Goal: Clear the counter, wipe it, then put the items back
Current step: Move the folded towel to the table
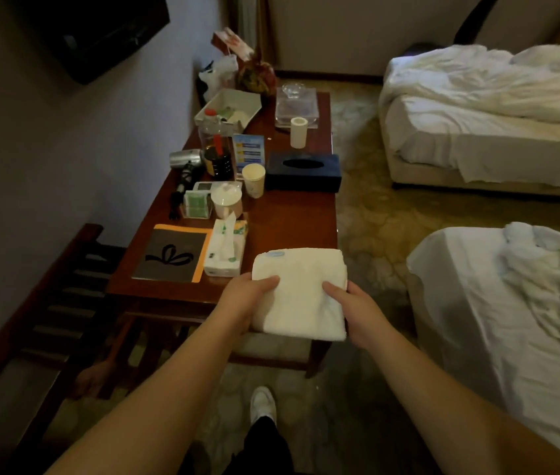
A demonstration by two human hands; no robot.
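Note:
A folded white towel (300, 289) hangs over the near right corner of the long wooden counter (292, 217). My left hand (244, 298) grips its left edge, thumb on top. My right hand (353, 305) grips its right edge the same way. Along the counter's left side lie a dark folder with orange trim (172, 253), a soft tissue pack (225, 250), a lidded white cup (226, 200), a paper cup (253, 180), a hair dryer (186, 159) and a dark pen holder (218, 162). A dark blue tissue box (304, 172) sits on the right side.
Further back stand a white roll (299, 132), a clear tray with glassware (295, 106), a white box tray (228, 109) and bags (237, 70). A luggage rack (66, 303) is at left. Two beds (494, 125) (511, 303) lie to the right across a patterned carpet aisle.

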